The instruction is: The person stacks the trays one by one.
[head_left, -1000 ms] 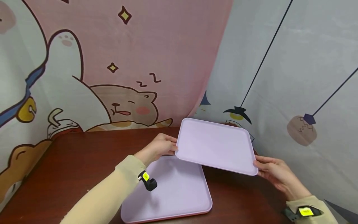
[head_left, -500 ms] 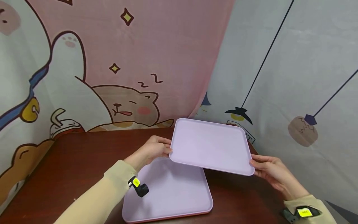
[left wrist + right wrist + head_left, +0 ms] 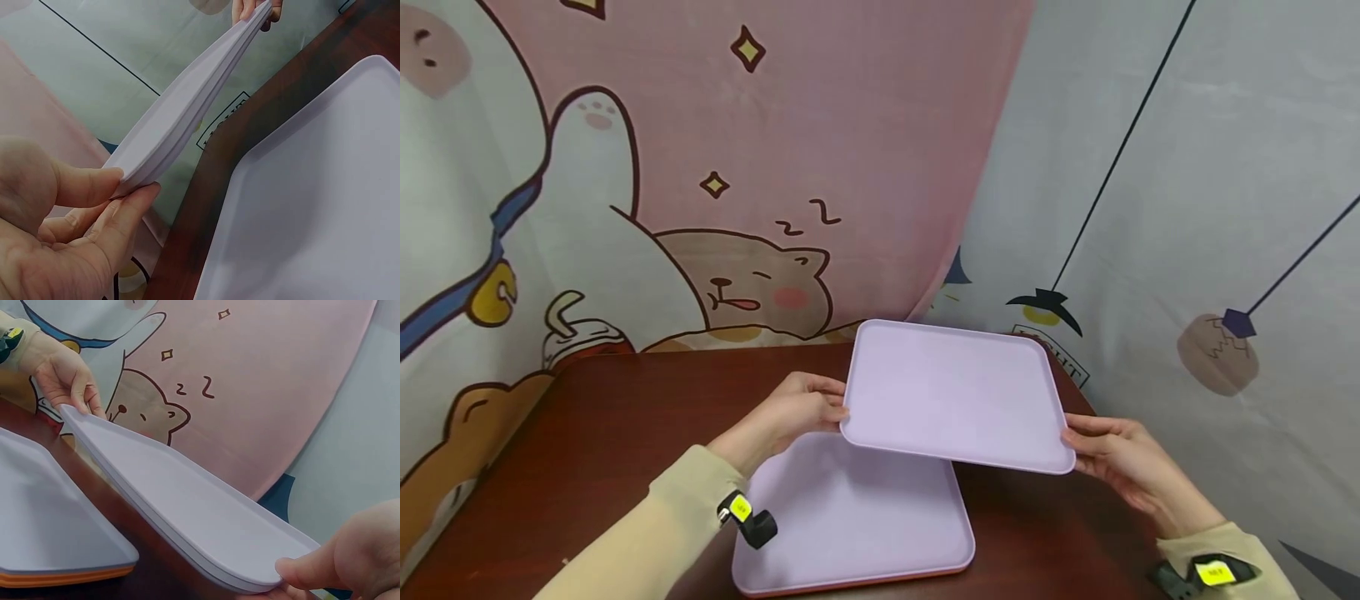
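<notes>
A pale lavender tray is held up in the air, its far side raised. Both wrist views show layered rims along its edge, like trays nested together. My left hand pinches its left edge, thumb on top and fingers beneath. At the near right corner my right hand pinches it the same way. Below, a larger lavender tray lies on the table, partly hidden behind the raised one. Orange rims show under that lower tray in the right wrist view.
The dark red-brown table carries the lower trays. Behind it hangs a pink cloth printed with cartoon animals. A pale grey cloth with printed lamps hangs along the right side.
The raised tray and my left hand have shifted left and slightly down. My right hand has moved a little left, keeping its hold. The view has turned slightly.
</notes>
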`<state>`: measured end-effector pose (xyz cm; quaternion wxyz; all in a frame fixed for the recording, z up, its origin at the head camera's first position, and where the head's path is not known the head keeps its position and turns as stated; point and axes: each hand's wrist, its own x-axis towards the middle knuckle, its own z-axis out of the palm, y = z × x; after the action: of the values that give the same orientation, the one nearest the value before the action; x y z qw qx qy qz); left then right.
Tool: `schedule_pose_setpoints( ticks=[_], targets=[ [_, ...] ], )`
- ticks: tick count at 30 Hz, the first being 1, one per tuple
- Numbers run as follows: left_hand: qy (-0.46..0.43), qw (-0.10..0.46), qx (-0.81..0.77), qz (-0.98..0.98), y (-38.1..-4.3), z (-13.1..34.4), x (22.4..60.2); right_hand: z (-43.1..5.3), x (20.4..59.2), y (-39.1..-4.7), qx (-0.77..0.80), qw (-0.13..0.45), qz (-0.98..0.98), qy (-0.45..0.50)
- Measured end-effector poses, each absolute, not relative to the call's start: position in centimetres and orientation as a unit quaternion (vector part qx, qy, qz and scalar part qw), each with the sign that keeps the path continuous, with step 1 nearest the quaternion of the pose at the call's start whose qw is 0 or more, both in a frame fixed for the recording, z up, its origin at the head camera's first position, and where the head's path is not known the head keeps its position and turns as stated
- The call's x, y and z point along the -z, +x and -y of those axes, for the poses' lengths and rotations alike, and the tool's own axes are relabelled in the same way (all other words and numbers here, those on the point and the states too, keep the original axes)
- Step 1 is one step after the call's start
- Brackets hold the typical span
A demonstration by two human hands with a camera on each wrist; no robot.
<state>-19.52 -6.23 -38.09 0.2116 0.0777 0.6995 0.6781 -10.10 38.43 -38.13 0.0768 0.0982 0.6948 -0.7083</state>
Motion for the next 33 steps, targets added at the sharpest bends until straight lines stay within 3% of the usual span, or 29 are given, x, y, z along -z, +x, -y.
schedule_pose_setpoints(
  ticks=[33],
  targets=[
    [0.050,0.197,-0.676,-0.708,-15.7,11.3,38.0,-34.9,37.4,-10.7,0.717,0.110,-0.688,0.012]
  ],
)
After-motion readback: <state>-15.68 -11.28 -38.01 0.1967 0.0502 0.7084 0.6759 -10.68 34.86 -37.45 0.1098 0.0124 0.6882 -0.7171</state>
